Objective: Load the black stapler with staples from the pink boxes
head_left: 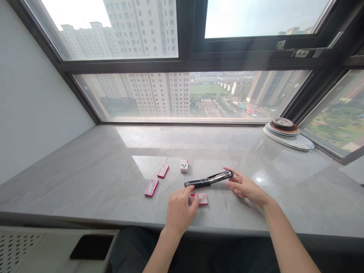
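Observation:
A black stapler [209, 179] lies opened out flat on the grey stone sill [85, 178], its metal channel facing up. My left hand [179, 208] rests beside its near end, fingers curled over a small red and white staple box [201, 198]. My right hand [244, 185] is at the stapler's far end, fingers spread and touching it.
Two more red staple boxes [151, 187] [163, 171] lie to the left, and a small white box [184, 165] stands behind the stapler. A stack of plates [286, 131] sits at the far right by the window. A white perforated panel [34, 246] is below the sill's front edge.

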The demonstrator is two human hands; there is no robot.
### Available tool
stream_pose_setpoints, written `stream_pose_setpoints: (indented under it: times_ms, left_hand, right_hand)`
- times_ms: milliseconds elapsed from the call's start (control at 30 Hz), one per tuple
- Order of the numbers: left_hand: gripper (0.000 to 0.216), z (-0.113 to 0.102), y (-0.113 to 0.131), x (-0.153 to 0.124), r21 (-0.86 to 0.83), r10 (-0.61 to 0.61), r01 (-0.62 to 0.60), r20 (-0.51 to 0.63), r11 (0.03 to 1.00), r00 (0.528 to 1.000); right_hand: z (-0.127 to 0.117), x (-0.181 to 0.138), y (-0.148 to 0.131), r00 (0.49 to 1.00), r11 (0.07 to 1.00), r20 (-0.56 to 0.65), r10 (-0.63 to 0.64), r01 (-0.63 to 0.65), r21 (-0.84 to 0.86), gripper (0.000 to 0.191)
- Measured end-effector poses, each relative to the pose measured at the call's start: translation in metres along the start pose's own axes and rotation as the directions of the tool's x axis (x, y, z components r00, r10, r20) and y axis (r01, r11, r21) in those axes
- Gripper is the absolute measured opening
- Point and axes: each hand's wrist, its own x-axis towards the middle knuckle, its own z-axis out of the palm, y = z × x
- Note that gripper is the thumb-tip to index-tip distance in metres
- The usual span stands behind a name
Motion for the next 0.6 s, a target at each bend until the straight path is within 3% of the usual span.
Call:
stream_pose_setpoints:
  times_ms: [133,300,467,600]
  left_hand:
    - [0.028,0.002,0.0,0.001,-0.002,-0.021,0.021,-0.003,1.0,1.0]
    - [0.03,0.002,-0.001,0.002,-0.01,-0.018,0.018,0.012,1.0,1.0]
    - [0.022,-0.003,0.001,0.003,-0.005,-0.027,0.027,0.036,1.0,0.999]
    - [0.023,-0.009,0.006,0.002,-0.01,0.002,-0.001,0.047,1.0,0.999]
  right_hand:
    - [0.01,0.03,-0.022,0.983,0.988,0.108,-0.148,0.151,-0.027,0.062]
    - [0.052,0.05,-0.042,0.927,0.93,0.223,-0.301,0.337,-0.147,0.043]
    - [0.096,0.055,-0.042,0.921,0.821,0.232,-0.313,0.385,-0.422,0.034]
    - [0.106,0.051,-0.042,0.909,0.711,0.269,-0.319,0.417,-0.566,0.025]
